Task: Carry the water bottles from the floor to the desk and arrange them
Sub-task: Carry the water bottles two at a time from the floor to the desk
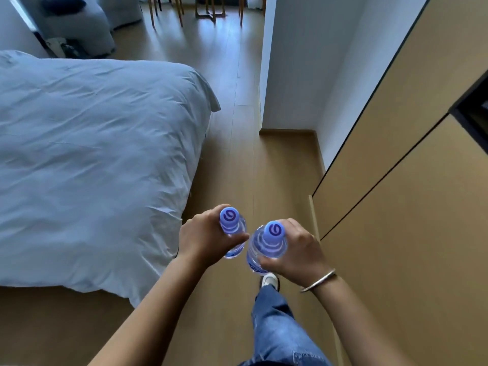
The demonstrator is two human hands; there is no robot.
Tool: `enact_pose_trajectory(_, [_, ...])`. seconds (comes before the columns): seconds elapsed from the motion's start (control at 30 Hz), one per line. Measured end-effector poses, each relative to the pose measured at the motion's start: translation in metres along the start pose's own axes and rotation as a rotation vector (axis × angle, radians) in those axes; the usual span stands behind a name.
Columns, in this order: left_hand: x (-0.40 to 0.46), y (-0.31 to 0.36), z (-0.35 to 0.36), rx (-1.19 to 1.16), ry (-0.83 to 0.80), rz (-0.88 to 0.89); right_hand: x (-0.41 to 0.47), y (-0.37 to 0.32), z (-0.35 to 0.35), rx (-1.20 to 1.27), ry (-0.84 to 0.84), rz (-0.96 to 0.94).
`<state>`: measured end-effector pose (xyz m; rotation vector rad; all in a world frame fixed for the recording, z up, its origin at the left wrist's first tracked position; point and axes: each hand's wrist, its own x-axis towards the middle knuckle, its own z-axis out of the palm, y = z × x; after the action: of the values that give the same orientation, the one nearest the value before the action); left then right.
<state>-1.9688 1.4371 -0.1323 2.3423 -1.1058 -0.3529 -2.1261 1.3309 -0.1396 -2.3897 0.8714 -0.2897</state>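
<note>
Two clear water bottles with blue caps are held upright in front of me, above the wooden floor. My left hand (204,237) grips the left bottle (230,220) around its upper body. My right hand (298,250) grips the right bottle (269,241) the same way. The two bottles are close together, almost touching. A silver bangle sits on my right wrist. No desk top is plainly in view.
A bed with a pale blue duvet (92,159) fills the left side. Wooden wardrobe doors (401,207) line the right. A white wall corner (266,75) juts out ahead. Wooden chair and table legs (208,9) stand at the far end of the floor passage. My leg and shoe (269,281) are below the bottles.
</note>
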Motion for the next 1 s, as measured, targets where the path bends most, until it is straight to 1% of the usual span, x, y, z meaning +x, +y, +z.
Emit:
enact_pose_trajectory(0.2, [0.116,0.031,0.015,0.006,0.032,-0.03,0.118,0.041,-0.042,-0.013,-0.018,-0.068])
enact_pose_trajectory(0.33, [0.178,0.048,0.019,-0.034,0.09,-0.048,0.185,0.06,-0.068,-0.021,0.001,-0.101])
enact_pose_trajectory(0.47, [0.233,0.057,0.022,-0.041,0.087,-0.068,0.241,0.076,-0.08,-0.045,-0.022,-0.111])
enact_pose_trajectory(0.73, [0.363,0.043,0.019,-0.087,0.116,-0.059,0.369,0.088,-0.076,-0.082,-0.068,-0.124])
enact_pose_trajectory(0.9, [0.466,0.016,0.0,-0.103,0.089,-0.047,0.474,0.076,-0.068,-0.079,-0.079,-0.116])
enact_pose_trajectory(1.0, [0.535,-0.003,-0.02,-0.079,0.067,-0.03,0.542,0.063,-0.065,-0.08,-0.053,-0.096])
